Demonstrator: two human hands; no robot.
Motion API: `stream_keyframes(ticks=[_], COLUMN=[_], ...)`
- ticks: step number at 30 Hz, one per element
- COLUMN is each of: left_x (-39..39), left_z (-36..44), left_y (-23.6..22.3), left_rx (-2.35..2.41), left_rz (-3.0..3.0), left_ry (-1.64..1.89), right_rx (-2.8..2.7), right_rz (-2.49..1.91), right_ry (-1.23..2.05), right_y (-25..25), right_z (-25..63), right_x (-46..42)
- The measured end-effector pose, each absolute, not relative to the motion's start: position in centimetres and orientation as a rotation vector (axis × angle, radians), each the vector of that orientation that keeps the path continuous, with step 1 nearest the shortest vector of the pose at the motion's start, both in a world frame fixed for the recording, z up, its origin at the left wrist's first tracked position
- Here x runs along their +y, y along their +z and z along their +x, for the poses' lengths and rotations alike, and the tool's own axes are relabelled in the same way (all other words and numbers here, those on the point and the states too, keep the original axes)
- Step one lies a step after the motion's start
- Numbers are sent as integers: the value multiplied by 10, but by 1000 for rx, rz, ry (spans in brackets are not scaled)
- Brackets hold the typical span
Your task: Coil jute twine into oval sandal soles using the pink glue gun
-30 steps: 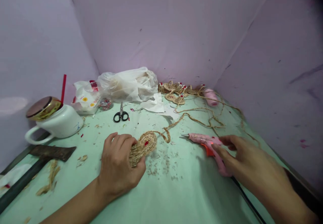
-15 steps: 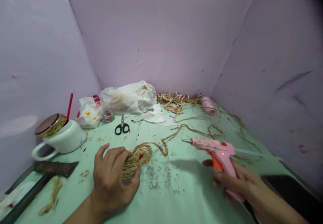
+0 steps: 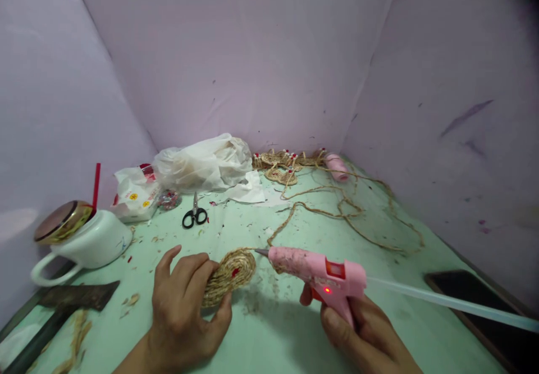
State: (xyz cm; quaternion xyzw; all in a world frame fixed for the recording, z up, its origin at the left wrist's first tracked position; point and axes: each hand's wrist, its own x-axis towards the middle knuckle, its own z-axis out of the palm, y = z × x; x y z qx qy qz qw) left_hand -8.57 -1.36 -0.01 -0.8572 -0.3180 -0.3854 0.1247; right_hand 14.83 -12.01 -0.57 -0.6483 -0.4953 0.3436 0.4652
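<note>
A coil of braided straw cord (image 3: 232,273) with a red spot at its centre is pinched between the thumb and fingers of my left hand (image 3: 187,301). My right hand (image 3: 357,329) grips a pink glue gun (image 3: 314,270) by its handle, a red light lit on its side. The gun's metal nozzle lies at the coil's upper right edge, by the cord; whether it touches cannot be made out. A clear glue stick (image 3: 442,300) sticks out of the gun's back. The loose cord (image 3: 320,210) runs from behind the gun across the table.
Small scissors (image 3: 194,214) lie beyond my left hand. At left are a white mug (image 3: 95,242) holding a jar and a hammer-like tool (image 3: 80,295). A plastic bag (image 3: 206,163), woven pieces (image 3: 280,166) and a pink spool (image 3: 336,166) line the back. A dark flat object (image 3: 467,290) lies right.
My right hand has brought the glue gun leftward to the edge of the coil. My left hand keeps its hold on the coil. The view has shifted slightly to the right.
</note>
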Motion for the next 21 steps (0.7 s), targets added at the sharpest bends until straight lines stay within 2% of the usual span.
stream_keyframes(ticks=[21], left_x=[-16], left_z=[-83], left_y=[-2], left_rx=[-882], left_rz=[-2510], left_ry=[-1119], right_rx=[-1068], right_rz=[-1351], right_ry=[1054], right_y=[-4], right_z=[141], right_x=[-114])
